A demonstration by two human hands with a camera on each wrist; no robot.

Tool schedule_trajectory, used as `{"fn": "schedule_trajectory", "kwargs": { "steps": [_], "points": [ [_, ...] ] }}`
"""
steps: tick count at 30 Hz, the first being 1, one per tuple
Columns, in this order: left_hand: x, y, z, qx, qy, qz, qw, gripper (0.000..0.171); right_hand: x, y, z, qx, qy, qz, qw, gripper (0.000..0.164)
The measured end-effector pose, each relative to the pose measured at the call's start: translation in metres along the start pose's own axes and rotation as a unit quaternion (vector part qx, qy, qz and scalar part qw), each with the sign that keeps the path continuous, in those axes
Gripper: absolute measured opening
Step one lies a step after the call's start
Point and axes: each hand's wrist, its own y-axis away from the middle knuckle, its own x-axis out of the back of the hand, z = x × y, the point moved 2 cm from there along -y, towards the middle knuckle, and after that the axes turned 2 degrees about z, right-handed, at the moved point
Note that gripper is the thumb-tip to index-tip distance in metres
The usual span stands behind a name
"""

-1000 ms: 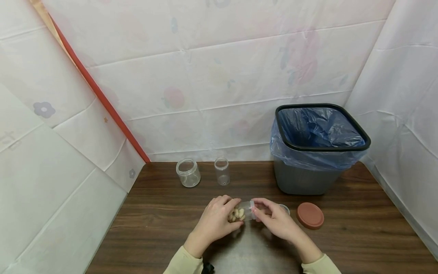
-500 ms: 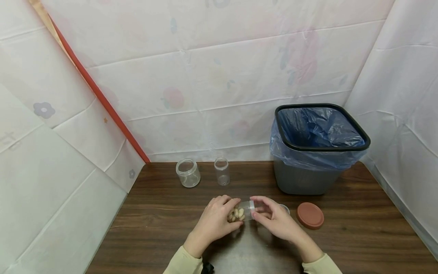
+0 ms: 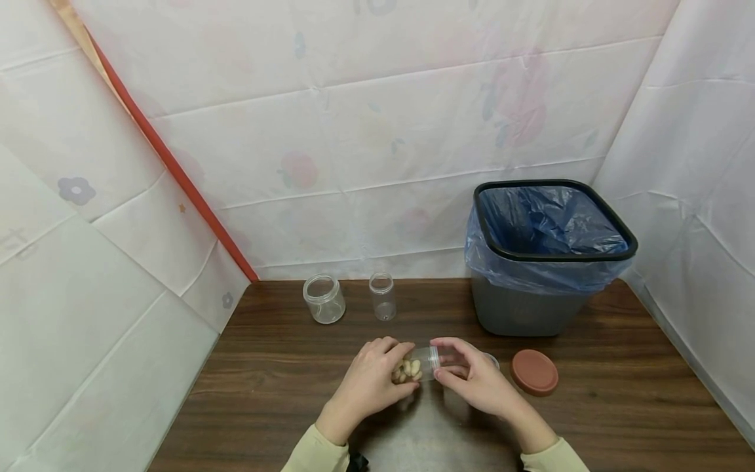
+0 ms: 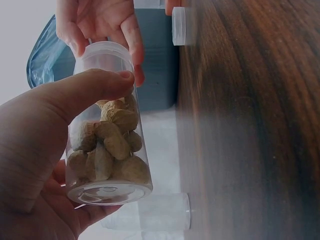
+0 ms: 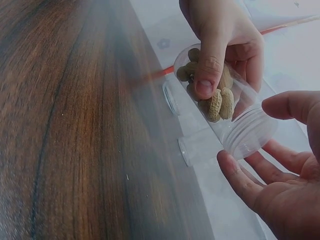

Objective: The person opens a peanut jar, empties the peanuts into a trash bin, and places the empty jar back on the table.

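My left hand (image 3: 371, 377) grips a clear jar (image 3: 425, 364) on its side around the closed-bottom end. Inside it lie several unshelled peanuts (image 4: 112, 140), heaped toward the bottom. At the jar's other end is a clear, ridged screw lid (image 5: 250, 131), facing right. My right hand (image 3: 478, 380) has its thumb (image 5: 285, 106) and fingertips at opposite sides of this lid, its palm away from the jar. The jar is above the table in both wrist views. A second clear lid (image 4: 178, 26) lies on the table, partly hidden behind my right hand in the head view.
A wide clear jar (image 3: 326, 301) and a slim clear jar (image 3: 383, 298) stand at the table's back edge. Toward the right are a round reddish-brown lid (image 3: 534, 372) and a grey bin (image 3: 525, 305) with a blue liner. White sheeting surrounds the table (image 3: 265, 393).
The right thumb and fingertips have spread slightly and shifted around the jar's lid end, uncovering more of it. The left hand and jar stay in place.
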Motion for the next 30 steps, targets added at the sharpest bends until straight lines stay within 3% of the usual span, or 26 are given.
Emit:
{"fn": "schedule_trajectory", "kwargs": {
  "steps": [10, 30],
  "points": [
    [-0.001, -0.0001, -0.0001, 0.002, -0.002, -0.001, 1.0, 0.064, 0.0007, -0.0005, 0.0006, 0.026, 0.02, 0.005, 0.999, 0.052],
    [-0.0011, -0.0009, 0.0005, 0.0, 0.002, -0.005, 1.0, 0.063, 0.0014, -0.0001, -0.0006, 0.025, 0.072, 0.014, 0.997, 0.054]
  ]
}}
